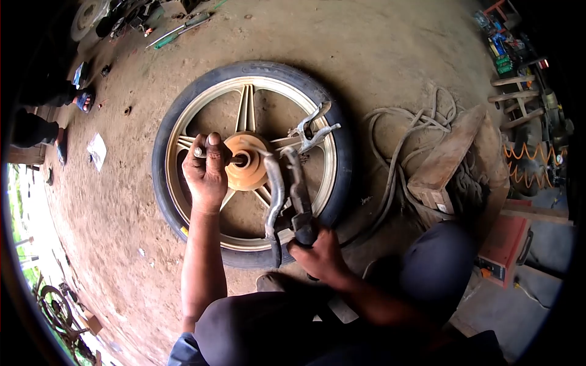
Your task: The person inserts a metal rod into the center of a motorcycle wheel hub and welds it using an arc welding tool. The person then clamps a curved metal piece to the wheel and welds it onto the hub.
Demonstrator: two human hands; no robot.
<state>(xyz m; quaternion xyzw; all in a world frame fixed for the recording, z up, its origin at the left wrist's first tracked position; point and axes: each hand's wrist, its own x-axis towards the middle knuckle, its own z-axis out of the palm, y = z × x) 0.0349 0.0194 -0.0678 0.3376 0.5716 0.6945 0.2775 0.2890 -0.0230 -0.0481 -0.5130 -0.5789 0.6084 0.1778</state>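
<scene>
A spoked motorcycle wheel with a black tyre [251,72] lies flat on the ground, its orange-brown hub [250,174] in the middle. My left hand [206,165] is closed beside the hub, around a short dark metal rod [235,160] that points at the hub's bore. Most of the rod is hidden by the fingers. My right hand [320,256] grips the dark handle of a metal tool with two curved arms [276,195], raised over the wheel's near right side. Its exact kind is unclear. Another forked metal piece [312,129] rests across a spoke and the rim.
Right of the wheel lie a coiled grey hose [390,116] and a wooden block [448,149]. A red machine [505,244] stands farther right. Green-handled tools [177,33] lie at the back. At left are another person's feet [84,100] and a white sheet [96,151].
</scene>
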